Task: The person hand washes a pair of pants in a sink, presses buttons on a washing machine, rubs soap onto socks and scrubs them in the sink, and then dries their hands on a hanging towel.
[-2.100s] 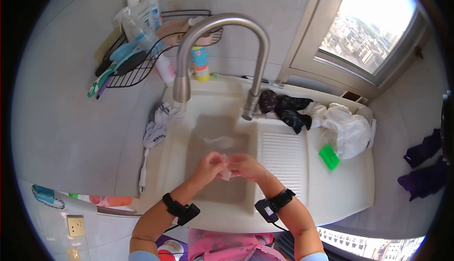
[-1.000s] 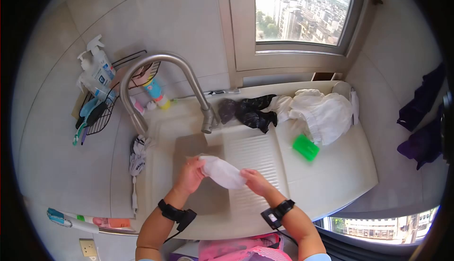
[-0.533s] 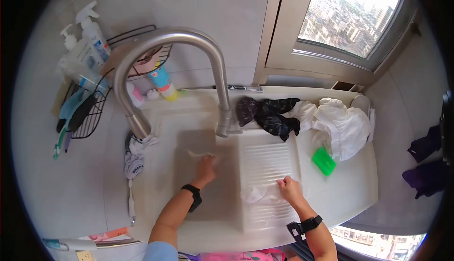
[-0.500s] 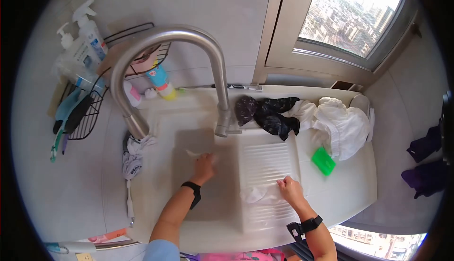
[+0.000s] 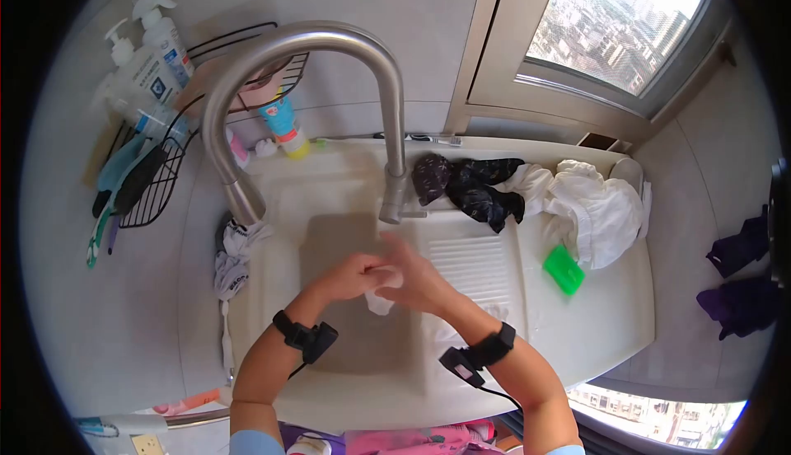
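Over the basin of the white sink [image 5: 445, 405], my left hand [image 5: 350, 278] is closed on a small white cloth [image 5: 381, 301], which hangs bunched below its fingers. My right hand [image 5: 416, 278] is right against it, fingers spread and blurred by motion, its thumb beside the cloth. A further whitish, wet-looking piece lies on the ribbed washboard [image 5: 470, 261], partly hidden by my right forearm.
A curved faucet [image 5: 317, 36] arches over the basin. Dark cloth [image 5: 474, 191], white cloth [image 5: 597, 212] and a green block [image 5: 564, 270] lie right. Left are grey-white socks [image 5: 232, 261] and a wire rack [image 5: 156, 191] with bottles and brushes.
My right hand has come left from the washboard to meet my left hand over the basin. My left hand has risen slightly, and the white cloth now shows between them. The view has shifted a little.
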Available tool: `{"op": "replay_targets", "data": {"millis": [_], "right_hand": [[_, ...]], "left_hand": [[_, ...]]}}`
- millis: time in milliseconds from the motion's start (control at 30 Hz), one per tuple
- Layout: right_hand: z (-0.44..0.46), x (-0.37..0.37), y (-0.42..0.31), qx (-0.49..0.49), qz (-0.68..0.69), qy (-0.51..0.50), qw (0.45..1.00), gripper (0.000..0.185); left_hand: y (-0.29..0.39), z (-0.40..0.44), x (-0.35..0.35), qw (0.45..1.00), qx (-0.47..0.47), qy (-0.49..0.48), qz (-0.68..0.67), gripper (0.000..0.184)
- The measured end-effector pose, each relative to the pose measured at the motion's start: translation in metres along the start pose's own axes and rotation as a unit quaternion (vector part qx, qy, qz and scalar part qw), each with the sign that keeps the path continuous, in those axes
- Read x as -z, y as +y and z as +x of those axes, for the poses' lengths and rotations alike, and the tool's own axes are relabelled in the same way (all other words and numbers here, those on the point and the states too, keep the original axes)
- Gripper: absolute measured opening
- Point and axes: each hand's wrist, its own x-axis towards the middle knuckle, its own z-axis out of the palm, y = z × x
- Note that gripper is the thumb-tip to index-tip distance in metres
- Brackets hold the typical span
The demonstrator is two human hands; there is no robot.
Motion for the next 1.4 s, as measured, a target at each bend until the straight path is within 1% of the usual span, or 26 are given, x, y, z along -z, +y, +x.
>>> {"op": "replay_targets", "data": {"millis": [33,67,133,167,233,267,300,400,500,600,667,700,767,800,833,900,1000,1100,1133,1200,1233,1267,1300,1333,1367,1400], "right_hand": [[0.007,-0.004,-0.001,-0.067,-0.011,-0.065,0.996,0.034],[0.008,-0.007,-0.005,-0.131,-0.026,-0.132,0.982,0.032],[0.006,0.004,-0.027,-0.155,-0.001,-0.171,0.973,0.026],[0.005,0.01,-0.036,-0.166,0.009,-0.19,0.968,0.025],[-0.003,0.014,-0.042,-0.194,0.152,-0.166,0.955,0.028],[-0.007,0.017,-0.043,-0.208,0.225,-0.153,0.94,0.03],[-0.009,0.022,-0.044,-0.228,0.239,-0.146,0.933,0.029],[-0.021,0.037,-0.039,-0.276,0.273,-0.11,0.915,0.028],[-0.039,0.054,-0.016,-0.294,0.292,-0.059,0.908,0.028],[-0.069,0.075,0.028,-0.331,0.318,-0.02,0.888,0.028],[-0.094,0.089,0.063,-0.361,0.327,0.003,0.874,0.028],[-0.107,0.095,0.079,-0.366,0.202,0.015,0.908,0.029],[-0.129,0.109,0.107,-0.359,-0.052,0.028,0.931,0.033],[-0.141,0.118,0.121,-0.29,-0.192,0.093,0.933,0.038],[-0.153,0.13,0.132,-0.212,-0.326,0.154,0.909,0.044],[-0.161,0.157,0.145,-0.19,-0.486,0.179,0.834,0.055],[-0.173,0.175,0.16,-0.195,-0.55,0.156,0.797,0.059],[-0.168,0.18,0.165,-0.139,-0.512,0.152,0.834,0.059],[-0.166,0.174,0.163,-0.142,-0.513,0.164,0.831,0.058],[-0.16,0.143,0.153,-0.149,-0.515,0.19,0.822,0.057],[-0.154,0.119,0.133,-0.15,-0.48,0.199,0.842,0.054],[-0.147,0.093,0.113,-0.134,-0.417,0.16,0.884,0.049],[-0.14,0.064,0.081,-0.075,-0.396,0.155,0.902,0.045],[-0.141,0.029,0.072,-0.045,-0.378,0.147,0.913,0.042],[-0.141,0.0,0.054,-0.031,-0.307,0.123,0.943,0.04],[-0.141,-0.019,0.039,-0.021,-0.338,0.125,0.933,0.04]], "left_hand": [[0.007,-0.005,-0.002,0.999,-0.028,0.0,0.025,0.026],[0.004,-0.012,-0.005,0.991,-0.063,0.076,-0.095,0.026],[-0.015,-0.014,-0.008,0.911,-0.132,0.214,-0.326,0.027],[-0.03,-0.014,-0.016,0.913,-0.037,0.193,-0.359,0.028],[-0.075,-0.014,-0.042,0.885,0.151,0.147,-0.415,0.031],[-0.098,-0.014,-0.056,0.872,0.161,0.112,-0.448,0.036],[-0.094,-0.018,-0.065,0.857,0.172,0.075,-0.48,0.041],[-0.075,-0.018,-0.08,0.785,0.053,0.086,-0.611,0.038],[-0.099,-0.008,-0.081,0.737,-0.034,-0.015,-0.675,0.032],[-0.087,0.0,-0.09,0.774,0.069,0.033,-0.628,0.026],[-0.08,0.006,-0.098,0.8,0.096,0.023,-0.592,0.02],[-0.075,0.009,-0.101,0.813,0.109,0.021,-0.572,0.017],[-0.063,0.013,-0.11,0.844,0.138,0.055,-0.515,0.016],[-0.06,0.012,-0.114,0.857,0.154,0.076,-0.487,0.017],[-0.06,0.011,-0.116,0.868,0.159,0.09,-0.461,0.018],[-0.061,0.01,-0.119,0.889,0.168,0.119,-0.409,0.02],[-0.051,0.002,-0.125,0.908,0.171,0.152,-0.351,0.021],[-0.054,-0.004,-0.138,0.93,0.181,0.159,-0.277,0.022],[-0.057,-0.007,-0.145,0.94,0.161,0.159,-0.255,0.024],[-0.067,-0.01,-0.157,0.958,0.119,0.158,-0.209,0.027],[-0.076,-0.008,-0.163,0.965,0.082,0.173,-0.18,0.027],[-0.087,-0.007,-0.169,0.969,0.047,0.188,-0.151,0.028],[-0.093,-0.008,-0.174,0.972,0.014,0.202,-0.121,0.029],[-0.093,-0.011,-0.176,0.971,0.019,0.203,-0.121,0.027],[-0.091,-0.013,-0.177,0.971,0.023,0.205,-0.12,0.025],[-0.088,-0.013,-0.177,0.97,0.023,0.209,-0.119,0.023]]}}
